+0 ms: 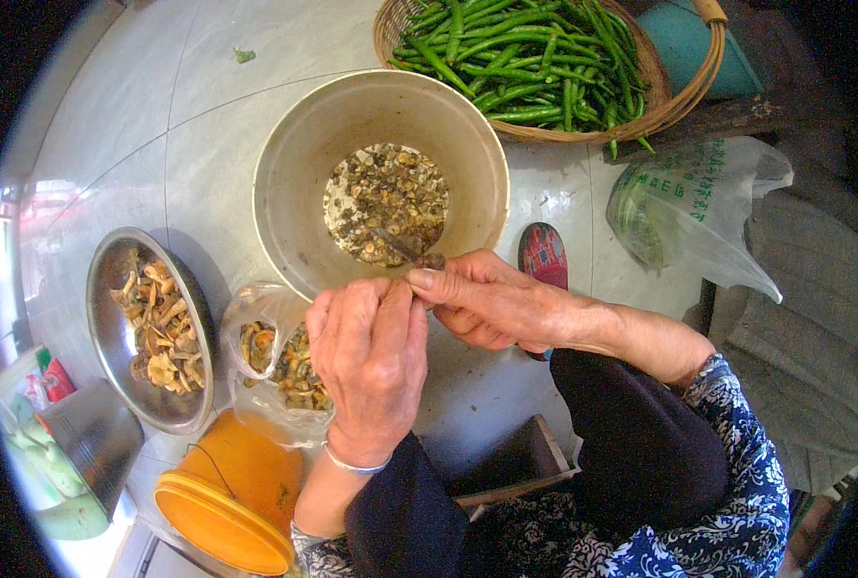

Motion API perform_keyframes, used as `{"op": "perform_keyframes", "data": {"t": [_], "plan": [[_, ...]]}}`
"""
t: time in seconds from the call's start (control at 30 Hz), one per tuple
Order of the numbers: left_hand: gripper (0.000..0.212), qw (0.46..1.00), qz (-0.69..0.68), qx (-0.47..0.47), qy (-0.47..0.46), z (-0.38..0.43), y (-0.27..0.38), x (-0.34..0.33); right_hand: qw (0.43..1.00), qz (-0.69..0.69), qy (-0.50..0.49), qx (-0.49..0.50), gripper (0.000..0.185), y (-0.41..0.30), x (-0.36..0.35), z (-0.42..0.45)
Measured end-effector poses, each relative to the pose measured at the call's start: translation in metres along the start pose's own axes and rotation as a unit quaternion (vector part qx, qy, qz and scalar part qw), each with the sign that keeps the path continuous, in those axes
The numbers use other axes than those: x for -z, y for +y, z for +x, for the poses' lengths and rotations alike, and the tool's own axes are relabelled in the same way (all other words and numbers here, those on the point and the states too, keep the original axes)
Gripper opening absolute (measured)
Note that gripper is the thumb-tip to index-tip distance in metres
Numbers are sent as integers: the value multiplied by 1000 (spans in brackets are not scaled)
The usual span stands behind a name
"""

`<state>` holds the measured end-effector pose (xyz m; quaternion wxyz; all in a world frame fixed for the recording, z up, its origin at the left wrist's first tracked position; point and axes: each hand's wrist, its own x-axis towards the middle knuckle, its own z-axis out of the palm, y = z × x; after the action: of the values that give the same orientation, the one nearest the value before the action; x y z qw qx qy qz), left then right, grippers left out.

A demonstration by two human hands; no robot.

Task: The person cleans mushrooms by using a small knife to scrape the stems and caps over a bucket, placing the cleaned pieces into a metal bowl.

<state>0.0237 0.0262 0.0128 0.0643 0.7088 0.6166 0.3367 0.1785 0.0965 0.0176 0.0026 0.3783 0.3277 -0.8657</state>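
My left hand (371, 347), with a bangle at the wrist, meets my right hand (487, 300) over the near rim of a deep, pale bucket (292, 180). Between the fingertips of my right hand is a knife (400, 246) with a dark, narrow blade that points into the bucket. The fingers of my left hand are bent together; what they pinch is hidden behind them. Small mushroom scraps (393, 195) cover part of the bucket's bottom. A clear plastic bag (256, 412) of mushrooms lies beside my left hand, and a steel basin (100, 318) holds mushrooms (162, 332) farther left.
A wicker basket (660, 65) of green chillies (516, 58) stands beyond the bucket. A plastic bag with green contents (689, 202) is at the right. An orange bucket (234, 484) stands at the lower left, near a dark container (97, 433). My shoe (544, 253) is on the tiled floor.
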Motion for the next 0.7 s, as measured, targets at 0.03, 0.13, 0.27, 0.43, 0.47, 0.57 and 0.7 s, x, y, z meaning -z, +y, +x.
{"op": "perform_keyframes", "data": {"t": [0.03, 0.13, 0.27, 0.43, 0.47, 0.57, 0.7], "plan": [[22, 1000, 0, 0, 0, 0, 0, 0, 1000, 0, 0, 0, 42, -1, -1, 0], [21, 1000, 0, 4, -7, 0, 0, 1, 1000, -11, 7, 3, 44, -1, -1, 0], [20, 1000, 16, 11, -15, -1, 0, -1, 997, -50, 45, -24, 49, 12, 2, 10], [18, 999, 34, 15, -23, 0, 2, -1, 998, -42, 33, -11, 50, 3, -1, 5], [18, 999, 35, 14, -26, 0, 2, -2, 998, -42, 35, -21, 50, 5, 1, 7], [18, 999, 41, 10, -28, 0, 3, 0, 998, -40, 34, -39, 48, 4, 2, 8], [19, 998, 59, -5, -21, -1, 1, -3, 997, -57, 48, -27, 49, 7, 4, 9]]}}
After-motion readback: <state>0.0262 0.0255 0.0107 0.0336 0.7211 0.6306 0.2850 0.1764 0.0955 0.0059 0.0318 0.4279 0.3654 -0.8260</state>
